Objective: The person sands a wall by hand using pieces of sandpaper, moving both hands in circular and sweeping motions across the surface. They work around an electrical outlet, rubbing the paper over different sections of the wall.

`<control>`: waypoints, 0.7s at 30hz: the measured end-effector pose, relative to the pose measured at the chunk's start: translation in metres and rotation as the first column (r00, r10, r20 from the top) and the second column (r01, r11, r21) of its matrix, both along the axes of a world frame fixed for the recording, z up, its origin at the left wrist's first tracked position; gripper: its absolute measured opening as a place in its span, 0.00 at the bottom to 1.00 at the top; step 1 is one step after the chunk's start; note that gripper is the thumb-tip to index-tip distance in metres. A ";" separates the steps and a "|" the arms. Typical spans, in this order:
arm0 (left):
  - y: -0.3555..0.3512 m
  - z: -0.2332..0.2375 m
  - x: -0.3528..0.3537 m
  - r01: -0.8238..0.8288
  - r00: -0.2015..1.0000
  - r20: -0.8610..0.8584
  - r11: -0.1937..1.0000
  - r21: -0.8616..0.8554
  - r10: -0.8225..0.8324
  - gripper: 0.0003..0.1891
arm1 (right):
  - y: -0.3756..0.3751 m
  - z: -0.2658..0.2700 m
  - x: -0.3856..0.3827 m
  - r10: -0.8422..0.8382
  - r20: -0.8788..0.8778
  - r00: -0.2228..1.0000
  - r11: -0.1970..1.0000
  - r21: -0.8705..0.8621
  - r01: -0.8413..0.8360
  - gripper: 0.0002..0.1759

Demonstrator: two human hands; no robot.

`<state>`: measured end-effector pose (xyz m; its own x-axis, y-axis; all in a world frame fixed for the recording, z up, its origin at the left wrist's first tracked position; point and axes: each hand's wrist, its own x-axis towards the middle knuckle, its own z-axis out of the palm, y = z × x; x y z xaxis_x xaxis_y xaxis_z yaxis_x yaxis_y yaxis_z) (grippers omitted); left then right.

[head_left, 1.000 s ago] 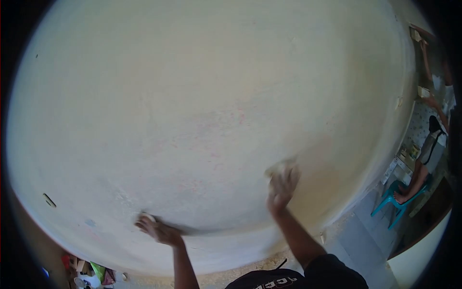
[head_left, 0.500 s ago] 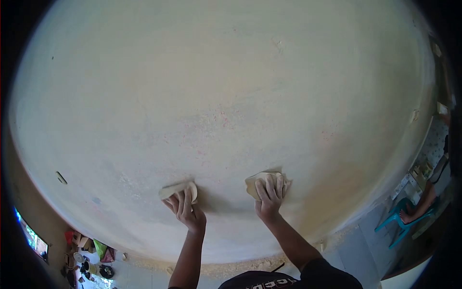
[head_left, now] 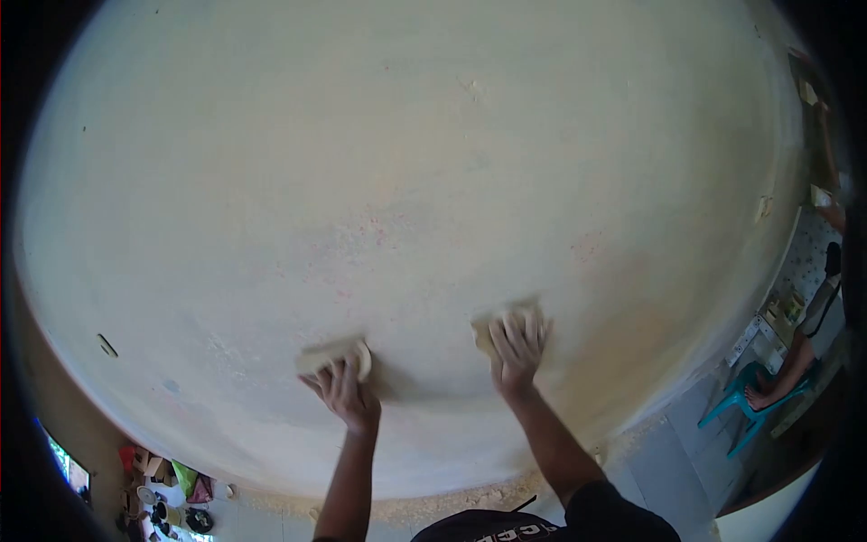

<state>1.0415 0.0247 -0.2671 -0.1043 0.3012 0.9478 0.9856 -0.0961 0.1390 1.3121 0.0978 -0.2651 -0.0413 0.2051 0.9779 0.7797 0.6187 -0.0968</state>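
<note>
Both hands press on a large pale wall (head_left: 433,163) with faint pink and grey patches. My left hand (head_left: 345,390) is closed on a folded, beige piece of sandpaper (head_left: 316,359), held against the lower wall. Farther right and slightly higher, my right hand (head_left: 517,350) holds a second piece of sandpaper (head_left: 485,336) under its fingers, flat on the wall. Dust coats the fingers of both hands. The faces of the sheets against the wall are hidden.
Pale dust and crumbs (head_left: 415,508) lie along the wall's foot. At right, another person's foot (head_left: 760,397) rests on a teal plastic stool (head_left: 748,411). Boxes (head_left: 155,467) and a black container (head_left: 199,519) stand at lower left, near a lit screen (head_left: 69,465).
Both hands have slid to the right along the wall with their sandpaper, the right one also slightly upward. The view has turned a little to the right.
</note>
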 end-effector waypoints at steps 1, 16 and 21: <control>0.006 0.020 0.001 0.011 1.000 0.002 0.996 0.086 -0.011 0.21 | 0.006 0.026 0.007 0.001 0.018 1.000 1.000 0.030 -0.001 0.19; 0.008 0.071 0.022 -0.020 0.998 0.060 0.996 0.082 0.015 0.22 | 0.006 0.086 -0.005 0.006 -0.160 0.987 1.000 -0.011 -0.008 0.22; -0.006 -0.028 0.000 -0.108 0.971 0.210 0.993 -0.050 0.116 0.23 | 0.005 0.004 -0.021 -0.035 -0.280 0.959 0.999 -0.025 0.029 0.23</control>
